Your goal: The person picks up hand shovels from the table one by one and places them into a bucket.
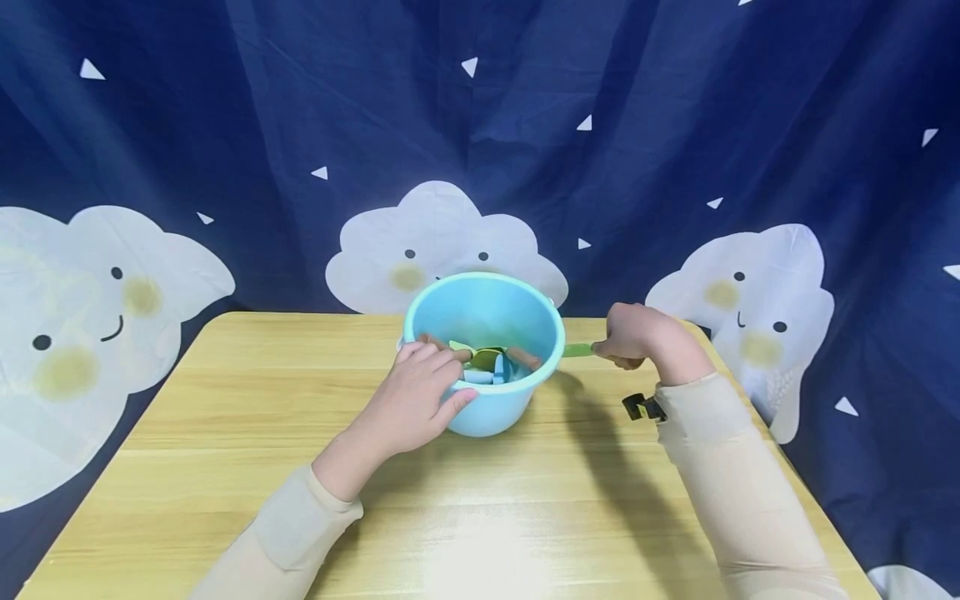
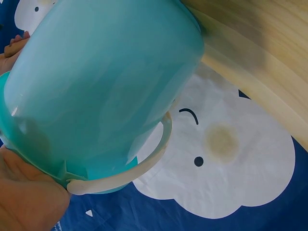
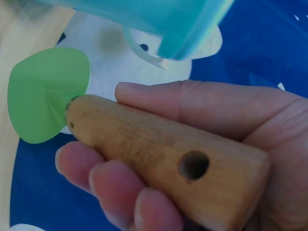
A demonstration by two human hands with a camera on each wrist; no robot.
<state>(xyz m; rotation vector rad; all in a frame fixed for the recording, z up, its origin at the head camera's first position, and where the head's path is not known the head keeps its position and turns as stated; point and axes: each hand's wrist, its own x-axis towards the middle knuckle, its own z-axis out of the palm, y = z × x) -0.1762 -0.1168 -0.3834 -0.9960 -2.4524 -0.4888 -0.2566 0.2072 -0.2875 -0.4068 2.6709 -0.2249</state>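
Note:
A light-blue bucket (image 1: 487, 415) is at the middle of the wooden table. My left hand (image 1: 414, 390) grips its near-left rim, fingers over the edge and thumb along the outside. Inside lie several small tools with wooden handles (image 1: 523, 358), with a yellow-green part (image 1: 489, 359) and blue parts (image 1: 498, 372) among them, partly hidden by the rim and hand. To the right of the bucket, my right hand (image 1: 647, 337) holds a small garden shovel by its wooden handle (image 3: 159, 144). Its green blade (image 3: 48, 96) points toward the bucket.
A pale bail handle (image 2: 120, 175) hangs at the bucket's side. The wooden table (image 1: 247, 433) ends close behind the bucket. Beyond its far edge hangs a dark-blue curtain (image 1: 525, 150) with white cloud faces. A black strap end (image 1: 641, 407) sticks out at the right wrist.

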